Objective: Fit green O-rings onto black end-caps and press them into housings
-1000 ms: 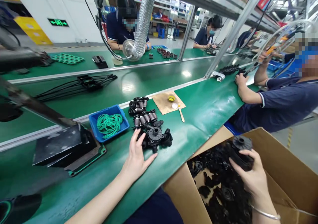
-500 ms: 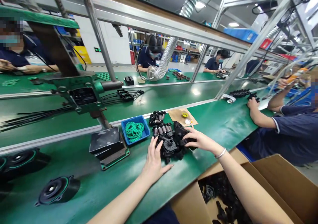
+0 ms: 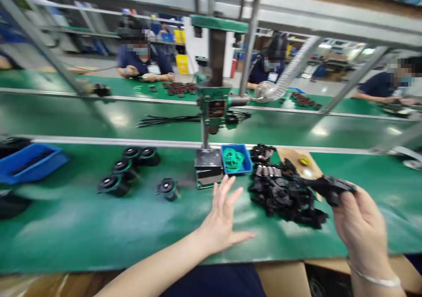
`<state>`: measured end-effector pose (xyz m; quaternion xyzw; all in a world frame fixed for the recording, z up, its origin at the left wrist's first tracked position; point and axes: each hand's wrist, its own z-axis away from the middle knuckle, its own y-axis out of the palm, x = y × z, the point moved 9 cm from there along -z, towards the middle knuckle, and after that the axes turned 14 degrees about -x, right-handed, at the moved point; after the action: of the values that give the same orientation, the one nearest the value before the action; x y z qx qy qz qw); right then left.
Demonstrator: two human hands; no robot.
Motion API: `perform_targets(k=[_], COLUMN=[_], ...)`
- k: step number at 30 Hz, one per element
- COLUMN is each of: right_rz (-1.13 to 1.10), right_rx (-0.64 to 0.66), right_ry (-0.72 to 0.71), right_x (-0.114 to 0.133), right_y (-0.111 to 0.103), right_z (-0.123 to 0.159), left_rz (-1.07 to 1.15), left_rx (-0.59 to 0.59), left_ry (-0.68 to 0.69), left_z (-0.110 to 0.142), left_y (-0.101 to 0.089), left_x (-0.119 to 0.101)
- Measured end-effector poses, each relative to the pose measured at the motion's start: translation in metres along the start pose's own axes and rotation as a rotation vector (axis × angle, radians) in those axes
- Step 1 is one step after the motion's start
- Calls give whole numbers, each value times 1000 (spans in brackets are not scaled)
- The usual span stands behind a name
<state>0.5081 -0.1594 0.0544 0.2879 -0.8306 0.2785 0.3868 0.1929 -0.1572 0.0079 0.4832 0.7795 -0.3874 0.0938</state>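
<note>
My right hand grips a black plastic part at its right end and holds it above the bench, right of the heap. My left hand hovers over the green bench with fingers spread and nothing in them. Between the two hands lies a heap of black plastic parts, with several cylindrical pieces at its back edge. Beyond my left fingertips is a blue bin of green rubber rings. The black block at the base of the press stands beside that bin.
Several round black housings with green rings stand on the left, near another blue bin. A yellow-rimmed tub rests on cardboard behind the heap. An open carton sits below the bench edge. Co-workers sit across the line.
My view has swung left. My right hand has lifted a black plastic part off the heap and moved right with it. My left hand has come away from the heap, fingers spread.
</note>
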Motion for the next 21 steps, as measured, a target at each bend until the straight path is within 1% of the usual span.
perform_targets(k=[1,2,3,4,5,6,7,8,9,11,13,15,16,17,18,19,21], right_rz=[-17,-13,9,42,74,96,108,118,126,137,149,168,177,185,191,197,210], right_rx=[96,267,481,710,910,1049,1126,1153,1154,1111,1046,977,945,915,886,848,756], right_ry=[30,46,47,29,-8,-50,-89,-121,-145,-160,-156,-182,-203,-225,-244,-256,-262], right_x=[6,12,19,25,32,37,40,42,43,41,39,40,42,43,44,45,44], right_y=[17,44,75,107,137,163,187,207,223,244,249,247,245,244,243,243,244], right_z=[10,24,43,67,90,109,123,131,135,140,143,149,152,156,159,160,158], left_rz=[-86,-190,-294,-380,-425,-420,-385,-334,-284,-214,-171,-120,-94,-71,-53,-39,-10], left_rx=[-75,-147,-205,-224,-201,-141,-72,-12,27,46,49,97,121,127,110,67,-71], left_ry=[-30,-79,-134,-196,-252,-294,-337,-373,-402,-440,-451,-453,-446,-429,-404,-373,-320], left_z=[2,6,10,16,21,26,31,35,38,44,47,48,45,37,24,5,-45], left_y=[-32,-64,-94,-119,-137,-148,-153,-154,-153,-146,-137,-128,-126,-127,-131,-137,-145], left_x=[14,32,52,74,95,116,133,147,157,163,155,141,134,129,126,126,133])
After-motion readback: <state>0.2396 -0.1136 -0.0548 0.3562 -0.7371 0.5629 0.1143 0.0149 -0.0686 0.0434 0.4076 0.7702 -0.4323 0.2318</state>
